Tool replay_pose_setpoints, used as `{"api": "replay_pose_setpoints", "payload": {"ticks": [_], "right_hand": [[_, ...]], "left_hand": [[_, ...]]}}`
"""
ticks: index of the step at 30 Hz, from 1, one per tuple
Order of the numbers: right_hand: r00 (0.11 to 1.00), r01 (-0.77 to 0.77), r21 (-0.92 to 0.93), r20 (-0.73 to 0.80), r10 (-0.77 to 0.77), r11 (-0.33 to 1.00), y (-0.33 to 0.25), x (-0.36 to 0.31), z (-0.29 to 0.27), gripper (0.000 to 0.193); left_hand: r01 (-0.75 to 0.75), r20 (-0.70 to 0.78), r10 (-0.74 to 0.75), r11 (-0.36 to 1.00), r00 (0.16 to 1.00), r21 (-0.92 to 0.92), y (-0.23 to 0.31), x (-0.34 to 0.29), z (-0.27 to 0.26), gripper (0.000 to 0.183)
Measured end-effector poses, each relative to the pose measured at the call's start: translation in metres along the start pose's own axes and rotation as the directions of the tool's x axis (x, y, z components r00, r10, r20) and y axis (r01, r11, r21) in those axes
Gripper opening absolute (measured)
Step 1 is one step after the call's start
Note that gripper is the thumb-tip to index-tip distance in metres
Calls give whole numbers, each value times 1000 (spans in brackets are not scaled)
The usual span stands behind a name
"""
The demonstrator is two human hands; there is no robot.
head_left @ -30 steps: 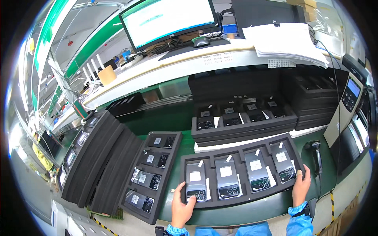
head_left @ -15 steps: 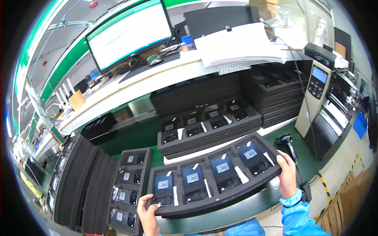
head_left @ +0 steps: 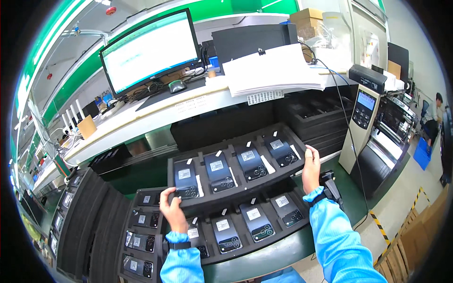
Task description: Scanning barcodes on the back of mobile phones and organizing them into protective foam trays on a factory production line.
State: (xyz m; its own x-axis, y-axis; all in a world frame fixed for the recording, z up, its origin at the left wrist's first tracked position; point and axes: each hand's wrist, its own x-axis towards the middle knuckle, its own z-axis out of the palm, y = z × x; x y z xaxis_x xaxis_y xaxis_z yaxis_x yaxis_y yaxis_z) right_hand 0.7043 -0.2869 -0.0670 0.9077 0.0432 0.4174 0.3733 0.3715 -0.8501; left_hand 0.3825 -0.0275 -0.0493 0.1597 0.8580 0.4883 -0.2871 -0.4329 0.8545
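Observation:
Both my hands hold a black foam tray (head_left: 238, 192) raised and slanting up toward the right. Several dark phones (head_left: 217, 172) lie in its slots, each with a white label, and white slips stick up beside them. My left hand (head_left: 173, 211) grips the tray's left front corner, thumb and fingers closed on it. Around the right end, my right hand (head_left: 311, 171) is closed with its fingertips at the rim. Under the held tray, another foam tray (head_left: 278, 239) with several phones rests on the green table; my left forearm covers its left end.
A smaller column tray of phones (head_left: 137, 241) and a row of upright foam trays (head_left: 82, 226) stand at the left. More foam trays (head_left: 321, 123) are stacked under the shelf. At the right are a handheld scanner (head_left: 331, 188) and a label printer (head_left: 365, 127). Above is a monitor (head_left: 151, 52).
My hands have carried the tray up and away from me, over the stack behind. The tray of phones beneath it has come into view on the table.

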Motion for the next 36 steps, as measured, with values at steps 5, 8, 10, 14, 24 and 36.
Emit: {"api": "replay_pose_setpoints", "payload": {"ticks": [5, 8, 10, 14, 24, 36], "right_hand": [[979, 112, -467, -98, -177, 877, 36, 9, 13, 38], [939, 199, -592, -113, -325, 781, 42, 10, 18, 36], [774, 368, -748, -83, -627, 553, 47, 16, 28, 25], [714, 366, -850, -5, -700, 380, 62, 42, 42, 15], [794, 227, -947, 45, -606, 227, 80, 57, 48, 21], [957, 250, -923, 191, -218, 291, -17, -40, -107, 54]], "left_hand": [[-64, -97, 85, 976, 992, 206, -53, 33, 17, 12], [-95, -128, 126, 970, 984, 224, -69, 42, 20, 6], [-76, -139, 117, 960, 983, 270, -75, 49, 23, 7], [-146, -96, 190, 926, 977, 348, -86, 67, 34, 10], [-53, 177, 7, 965, 984, 256, -74, 68, 17, 36], [-222, 515, -262, 681, 816, 698, 10, -100, -121, 49]]}}
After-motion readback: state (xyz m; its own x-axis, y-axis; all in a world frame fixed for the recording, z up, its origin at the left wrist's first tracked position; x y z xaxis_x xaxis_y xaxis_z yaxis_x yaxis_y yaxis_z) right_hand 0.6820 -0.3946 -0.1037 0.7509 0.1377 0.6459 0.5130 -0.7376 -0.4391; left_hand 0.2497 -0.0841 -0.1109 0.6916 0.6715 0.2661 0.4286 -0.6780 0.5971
